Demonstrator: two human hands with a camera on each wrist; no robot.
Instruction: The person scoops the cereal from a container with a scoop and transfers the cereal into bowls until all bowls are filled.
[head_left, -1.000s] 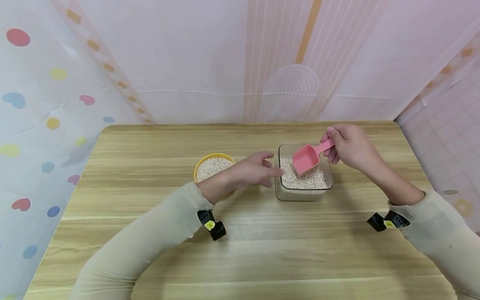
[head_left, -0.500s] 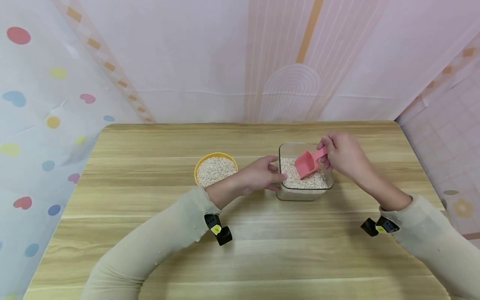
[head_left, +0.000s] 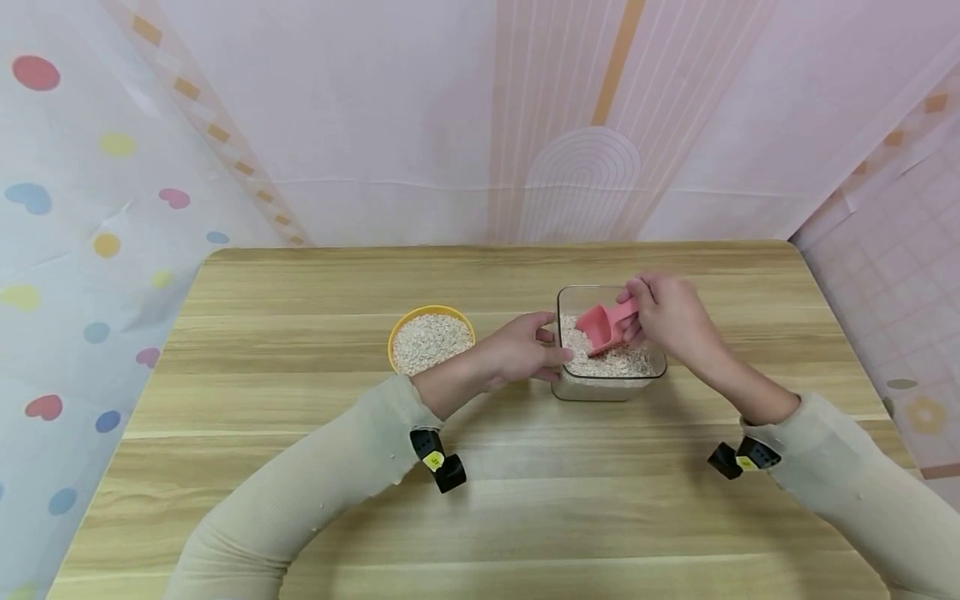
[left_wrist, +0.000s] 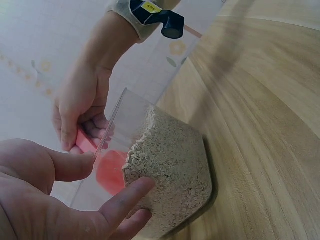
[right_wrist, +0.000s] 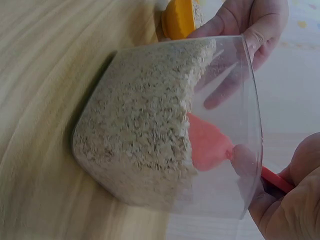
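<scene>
staged tabletop set, wooden table [head_left: 300, 500], pastel patterned cloth backdrops [head_left: 375, 125] on three sides

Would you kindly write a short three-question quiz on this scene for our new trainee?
1. True or false: the right hand holds the pink scoop by its handle.
2. Which container does the left hand steady? A) the yellow bowl B) the clear container C) neither
3. Fill in: the scoop's mouth dips into the ____ in the clear container.

Key
1. True.
2. B; thumb and fingers grip its left wall.
3. Grain; it looks like oats.
</scene>
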